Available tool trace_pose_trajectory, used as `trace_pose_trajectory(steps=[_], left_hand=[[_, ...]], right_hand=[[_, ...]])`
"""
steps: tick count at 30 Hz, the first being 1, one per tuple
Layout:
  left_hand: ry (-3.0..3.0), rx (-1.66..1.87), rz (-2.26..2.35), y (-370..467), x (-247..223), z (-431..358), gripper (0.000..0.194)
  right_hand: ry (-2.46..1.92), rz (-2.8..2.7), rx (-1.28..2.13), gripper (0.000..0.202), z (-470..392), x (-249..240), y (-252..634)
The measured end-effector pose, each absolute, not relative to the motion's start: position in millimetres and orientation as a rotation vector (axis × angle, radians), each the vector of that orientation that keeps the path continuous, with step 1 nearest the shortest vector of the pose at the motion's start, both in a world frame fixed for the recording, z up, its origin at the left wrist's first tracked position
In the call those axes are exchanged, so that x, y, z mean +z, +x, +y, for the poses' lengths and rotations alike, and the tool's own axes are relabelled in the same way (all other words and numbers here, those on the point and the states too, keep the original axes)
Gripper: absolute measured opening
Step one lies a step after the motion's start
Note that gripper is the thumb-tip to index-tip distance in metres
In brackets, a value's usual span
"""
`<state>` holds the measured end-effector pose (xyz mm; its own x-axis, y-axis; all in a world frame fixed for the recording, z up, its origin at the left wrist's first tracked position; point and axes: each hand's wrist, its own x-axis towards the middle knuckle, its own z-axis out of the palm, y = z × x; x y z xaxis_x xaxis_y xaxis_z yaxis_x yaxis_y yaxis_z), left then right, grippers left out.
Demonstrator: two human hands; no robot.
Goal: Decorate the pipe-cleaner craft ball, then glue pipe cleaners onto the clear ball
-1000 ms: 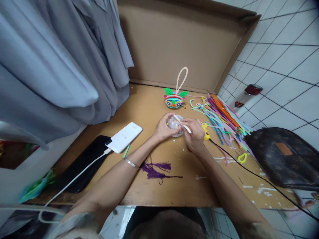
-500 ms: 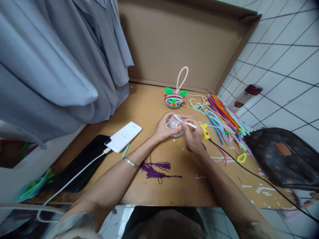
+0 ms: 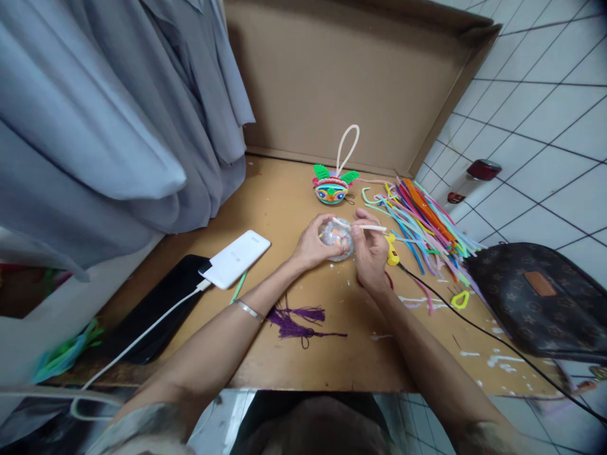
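A clear round plastic ball (image 3: 338, 237) with bits of orange and other colours showing inside sits in the grip of my left hand (image 3: 313, 243), thumb and fingers around its left side. My right hand (image 3: 370, 249) pinches a white pipe cleaner (image 3: 374, 227). One end of that strip lies against the top of the ball; the other sticks out to the right past my fingers. Just beyond my hands stands a colourful lion-head ornament (image 3: 331, 189) with green ears and a white loop (image 3: 349, 144). A yellow glue gun (image 3: 392, 251) lies right beside my right hand, partly hidden.
Many coloured pipe cleaners (image 3: 427, 221) are heaped at the right, near a brown patterned bag (image 3: 545, 303). Purple tassels (image 3: 296, 322) lie in front. A white power bank (image 3: 239, 258) and a black tablet-like slab (image 3: 156, 309) are at left. A black cord (image 3: 474, 328) crosses the right side.
My right hand has shifted slightly right, drawing the white pipe cleaner away from the ball's middle and more level. More of the ball shows. My left hand keeps its hold.
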<state>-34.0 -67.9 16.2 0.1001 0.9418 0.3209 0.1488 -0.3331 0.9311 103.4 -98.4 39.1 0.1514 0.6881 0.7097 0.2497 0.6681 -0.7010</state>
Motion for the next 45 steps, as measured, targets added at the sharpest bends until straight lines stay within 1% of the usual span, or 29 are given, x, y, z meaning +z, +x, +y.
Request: trace_pose_trajectory(steps=[6, 20, 27, 35, 45], left_hand=[[1.593, 1.305, 1.066, -32.2, 13.3, -67.9, 0.080], [1.605, 1.298, 1.089, -34.1, 16.3, -69.8, 0.074], [1.585, 1.290, 1.082, -33.6, 19.3, -71.0, 0.074], [1.563, 1.327, 1.064, -33.9, 17.4, -68.7, 0.071], [1.547, 1.340, 1.047, -35.6, 17.3, -66.7, 0.067]], right_hand=[[-0.856, -1.420, 0.373, 0.018, -98.9, 36.9, 101.5], [-0.855, -1.373, 0.346, 0.021, -100.2, 40.7, 98.8], [-0.805, -1.373, 0.403, 0.014, -100.0, 41.8, 98.3], [-0.809, -1.380, 0.362, 0.010, -100.3, 40.0, 98.0], [-0.794, -1.476, 0.316, 0.011, -101.6, 32.1, 95.9]])
